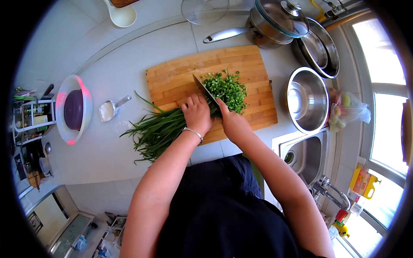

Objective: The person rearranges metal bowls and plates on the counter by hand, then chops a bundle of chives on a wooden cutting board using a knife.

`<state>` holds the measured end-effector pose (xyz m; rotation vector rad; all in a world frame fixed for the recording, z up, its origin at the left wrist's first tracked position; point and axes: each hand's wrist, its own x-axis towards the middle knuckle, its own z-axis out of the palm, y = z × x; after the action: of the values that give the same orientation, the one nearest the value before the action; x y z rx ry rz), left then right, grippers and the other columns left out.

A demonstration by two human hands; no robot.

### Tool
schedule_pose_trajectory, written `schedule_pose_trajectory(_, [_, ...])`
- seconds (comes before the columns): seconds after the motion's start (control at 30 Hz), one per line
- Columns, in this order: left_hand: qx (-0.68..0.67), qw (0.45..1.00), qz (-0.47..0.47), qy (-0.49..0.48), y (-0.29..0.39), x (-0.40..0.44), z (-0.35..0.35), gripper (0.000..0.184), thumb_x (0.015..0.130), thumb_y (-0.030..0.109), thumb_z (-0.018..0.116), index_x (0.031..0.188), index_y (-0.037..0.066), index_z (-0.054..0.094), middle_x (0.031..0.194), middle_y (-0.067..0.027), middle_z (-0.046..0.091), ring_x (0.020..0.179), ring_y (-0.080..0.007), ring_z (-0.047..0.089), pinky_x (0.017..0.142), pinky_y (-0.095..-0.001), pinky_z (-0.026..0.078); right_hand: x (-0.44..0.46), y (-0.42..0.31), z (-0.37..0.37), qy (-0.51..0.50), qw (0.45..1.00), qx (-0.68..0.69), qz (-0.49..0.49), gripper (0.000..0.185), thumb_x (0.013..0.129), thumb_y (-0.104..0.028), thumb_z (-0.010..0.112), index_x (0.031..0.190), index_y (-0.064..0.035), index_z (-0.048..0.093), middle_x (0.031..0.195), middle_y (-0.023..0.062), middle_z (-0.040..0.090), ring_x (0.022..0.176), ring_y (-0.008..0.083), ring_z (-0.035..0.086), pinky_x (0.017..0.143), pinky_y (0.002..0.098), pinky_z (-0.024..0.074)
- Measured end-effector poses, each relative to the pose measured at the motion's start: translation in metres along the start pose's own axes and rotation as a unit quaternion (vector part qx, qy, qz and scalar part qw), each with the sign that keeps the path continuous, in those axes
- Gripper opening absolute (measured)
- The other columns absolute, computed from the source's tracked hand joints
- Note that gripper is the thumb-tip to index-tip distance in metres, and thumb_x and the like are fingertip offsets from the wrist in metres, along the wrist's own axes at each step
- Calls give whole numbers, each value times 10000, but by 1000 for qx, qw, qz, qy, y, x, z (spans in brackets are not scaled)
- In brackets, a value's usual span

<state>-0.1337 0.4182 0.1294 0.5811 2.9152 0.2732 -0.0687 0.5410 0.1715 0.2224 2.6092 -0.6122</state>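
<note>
On a wooden cutting board [172,81], my left hand [197,112] presses down on a bundle of long garlic chives [157,131], its fingers curled beside the blade. The bundle's leafy ends spread off the board to the left, onto the counter. My right hand [234,124] is closed around the handle of a kitchen knife [205,91], whose blade points away from me and slightly left. Right of the blade lies a pile of chopped chives [228,90]. The knife's handle is mostly hidden in my right hand.
Left on the counter are a scoop of white powder [107,111] and a pale basin [62,107] with a purple bowl [73,109]. A lidded pot [271,30] stands behind the board. At right are a steel bowl [307,101] and the sink [307,159].
</note>
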Motion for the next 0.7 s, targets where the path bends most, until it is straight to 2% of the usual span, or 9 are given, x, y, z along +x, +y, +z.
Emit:
schedule_pose_trajectory(0.17, [-9, 1000, 16, 22, -1, -4, 1, 767, 547, 303, 865, 1154, 4, 504, 1047, -112, 515, 1022, -276, 483, 817, -420, 367, 5, 9, 11, 59, 998, -15, -14, 745, 845, -21, 512, 1508, -179, 211, 872, 264, 640, 737, 396, 662, 663, 489, 540])
schedule_pose_trajectory(0.23, [-10, 1000, 11, 27, 1, 1, -2, 802, 539, 299, 867, 1182, -4, 496, 1045, -111, 515, 1019, -278, 483, 811, -418, 367, 4, 13, 6, 50, 998, 36, -7, 737, 853, -26, 514, 1505, -195, 214, 892, 255, 640, 727, 399, 658, 657, 485, 539])
schedule_pose_trajectory(0.3, [-34, 999, -2, 22, 1, 6, -2, 958, 546, 335, 875, 1305, -36, 423, 1117, -138, 511, 1083, -303, 474, 918, -470, 370, 1, 15, 3, 63, 998, 25, -18, 731, 855, -28, 515, 1502, -197, 219, 890, 249, 642, 721, 402, 656, 652, 488, 536])
schedule_pose_trajectory(0.33, [-33, 999, -2, 24, 0, 4, -3, 958, 546, 335, 875, 1305, -36, 423, 1117, -138, 511, 1083, -303, 474, 918, -470, 370, -1, 17, 1, 79, 996, 17, -24, 726, 858, -30, 515, 1500, -199, 223, 889, 243, 644, 715, 405, 653, 647, 492, 532])
schedule_pose_trajectory(0.4, [-31, 999, 30, 32, -2, -3, -10, 1103, 561, 383, 877, 1406, -54, 317, 1239, -181, 477, 1195, -340, 436, 1054, -538, 298, -10, 16, -12, 83, 996, 16, -31, 717, 859, -34, 514, 1497, -197, 231, 886, 238, 645, 710, 409, 650, 640, 496, 528])
schedule_pose_trajectory(0.43, [-29, 999, 31, 33, -2, -7, -13, 1103, 561, 383, 877, 1406, -54, 317, 1239, -181, 477, 1195, -340, 436, 1054, -538, 298, -15, 15, -19, 88, 995, 15, -38, 709, 860, -38, 513, 1495, -195, 239, 883, 233, 646, 706, 414, 647, 634, 501, 524])
schedule_pose_trajectory(0.5, [14, 999, 38, 14, -2, -14, -21, 1156, 574, 425, 871, 1435, -58, 269, 1320, -207, 430, 1275, -364, 383, 1119, -572, 217, -25, 12, -28, 88, 995, 19, -36, 696, 863, -38, 503, 1492, -196, 251, 879, 237, 643, 706, 417, 646, 634, 505, 521])
schedule_pose_trajectory(0.63, [14, 1000, 27, 7, -5, -14, -13, 1131, 578, 414, 869, 1423, -58, 284, 1333, -206, 417, 1293, -363, 368, 1112, -564, 228, -45, 7, -42, 49, 998, 12, -24, 663, 867, -38, 473, 1483, -194, 282, 867, 248, 637, 704, 425, 642, 632, 511, 518])
schedule_pose_trajectory(0.7, [-1, 1000, 18, 7, -5, -11, -9, 1084, 591, 379, 859, 1400, -65, 290, 1320, -220, 426, 1277, -366, 376, 1101, -527, 234, -46, 7, -41, 39, 999, 11, -19, 659, 866, -37, 468, 1481, -189, 285, 861, 251, 636, 707, 427, 642, 636, 512, 518])
